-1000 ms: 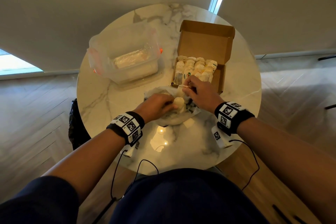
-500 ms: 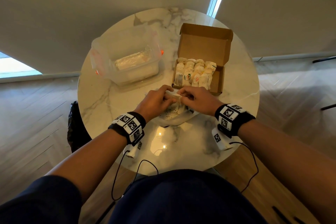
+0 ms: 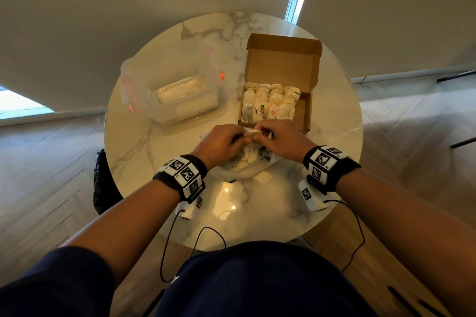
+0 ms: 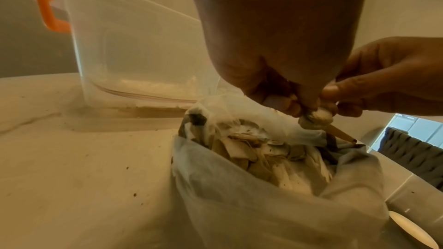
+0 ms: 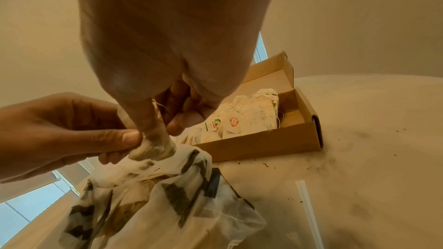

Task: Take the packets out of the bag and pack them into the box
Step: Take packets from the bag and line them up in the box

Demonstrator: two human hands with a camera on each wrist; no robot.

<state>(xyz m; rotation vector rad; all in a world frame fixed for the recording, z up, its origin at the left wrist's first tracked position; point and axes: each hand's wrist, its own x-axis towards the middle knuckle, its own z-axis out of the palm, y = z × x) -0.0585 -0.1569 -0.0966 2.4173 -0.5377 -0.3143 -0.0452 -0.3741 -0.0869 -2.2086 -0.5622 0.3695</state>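
A crumpled tea-bag packet [image 3: 253, 133] hangs between both hands just above the open white plastic bag [image 3: 244, 170], near the box's front edge. My left hand [image 3: 239, 137] pinches its lower end [image 5: 148, 149] with thumb and fingers. My right hand [image 3: 260, 134] pinches the upper part [image 4: 316, 116], with the string by its fingers. More packets [image 4: 251, 150] lie loose inside the bag [image 4: 263, 186]. The brown cardboard box [image 3: 302, 116] stands open behind the hands, with rows of packets [image 3: 270, 100] filling its left side. Its right strip is bare.
A clear plastic tub [image 3: 175, 85] with orange clasps stands at the back left of the round marble table [image 3: 144, 141], a zip bag inside it. Dark crumbs [image 5: 266, 164] dot the tabletop near the box. Wrist cables hang off the near edge.
My right hand drew back from the box to the bag. Both hands met over the bag's mouth and now hold one packet raised, slightly nearer the box.
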